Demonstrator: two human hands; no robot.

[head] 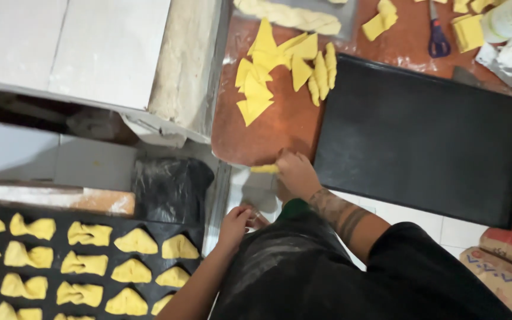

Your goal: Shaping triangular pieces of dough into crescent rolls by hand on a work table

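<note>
Head view: right hand (294,172) pinches small yellow dough strip (264,169), flat, pale.

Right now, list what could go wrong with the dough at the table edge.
1. The right hand pinches a dough piece right at the brown table edge; it might drop to the floor.
2. The empty black tray overhangs the table edge; a bump could tip it.
3. The scissors lie near loose dough.
</note>
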